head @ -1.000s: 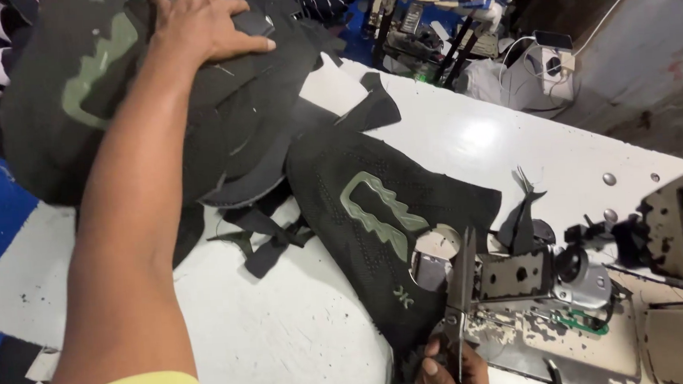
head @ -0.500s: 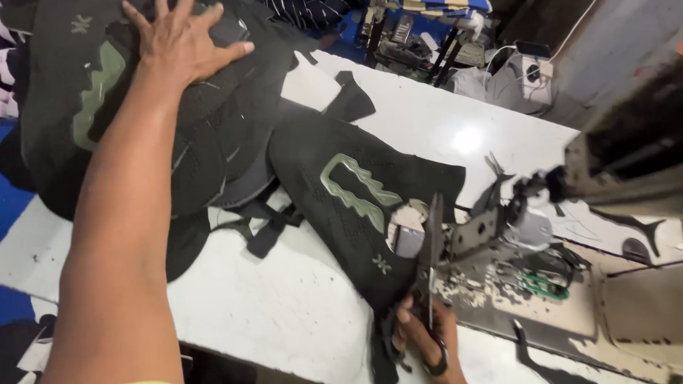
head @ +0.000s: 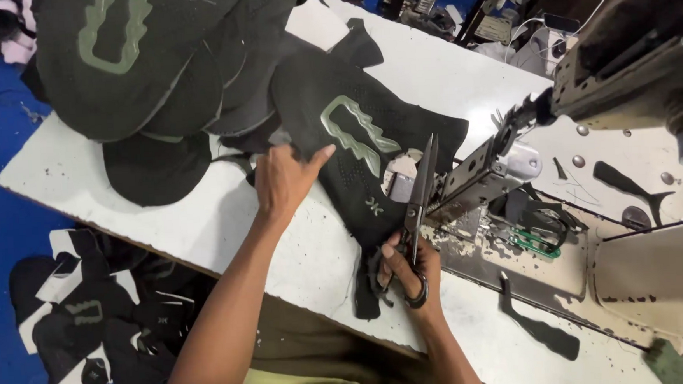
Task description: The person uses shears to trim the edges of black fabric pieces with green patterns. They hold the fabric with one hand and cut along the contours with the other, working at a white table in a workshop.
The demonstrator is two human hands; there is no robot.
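White desk (head: 164,217) in a sewing workshop, blue floor (head: 2,256) at left with black fabric scraps (head: 99,321) scattered on it. Pile of black fabric pieces (head: 155,61) with green outline prints at the desk's far left corner. One black fabric panel (head: 362,136) with a green print lies flat mid-desk, running from the pile toward the sewing machine (head: 631,68) at right. Left hand (head: 282,179) rests on the panel's left edge, fingers pinching the cloth. Right hand (head: 408,270) at the desk's near edge, fingers through the handles of black scissors (head: 419,211), clamped on them; blades point up and away, closed or nearly so, lying over the panel's right edge just beside the machine's metal plate (head: 480,169). Green-handled snips (head: 535,240) lie on the machine bed. Hands well apart.
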